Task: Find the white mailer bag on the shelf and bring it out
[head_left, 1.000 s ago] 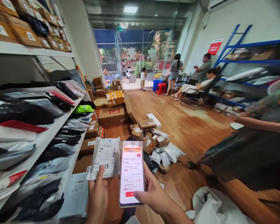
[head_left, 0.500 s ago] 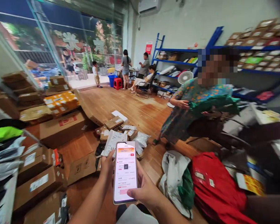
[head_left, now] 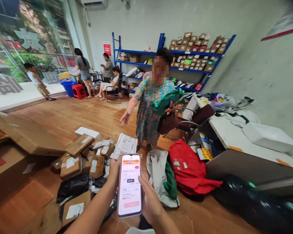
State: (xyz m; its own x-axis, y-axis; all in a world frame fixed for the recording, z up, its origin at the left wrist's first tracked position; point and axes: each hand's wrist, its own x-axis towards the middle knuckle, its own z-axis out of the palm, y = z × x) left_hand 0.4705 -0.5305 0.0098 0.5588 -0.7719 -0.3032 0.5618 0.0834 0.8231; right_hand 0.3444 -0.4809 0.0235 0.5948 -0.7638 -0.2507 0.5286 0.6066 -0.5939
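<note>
A smartphone (head_left: 130,196) with a lit, pale pink screen is held upright in front of me. My right hand (head_left: 151,196) grips its right side, thumb along the edge and the other fingers mostly hidden behind it. My left hand (head_left: 115,170) is closed on a white, labelled mailer bag (head_left: 125,144) that sticks up behind the phone's top. The left fingers are partly covered by the phone, so whether they also support it I cannot tell. Facing me, a person (head_left: 147,107) in a patterned dress holds a green bag (head_left: 168,101) and stretches one open hand (head_left: 125,118) toward the mailer.
Cardboard parcels (head_left: 70,166) and black bags lie on the floor at left, beside large open cartons (head_left: 26,133). A grey-white sack (head_left: 158,172) and a red bag (head_left: 187,165) lie at right, near a white desk (head_left: 244,136). Blue shelves (head_left: 197,53) of boxes line the back wall.
My view has swung right, with phone and mailer still in my hands. My right thumb has come off the screen to the phone's edge. The person has turned toward me and extended a hand.
</note>
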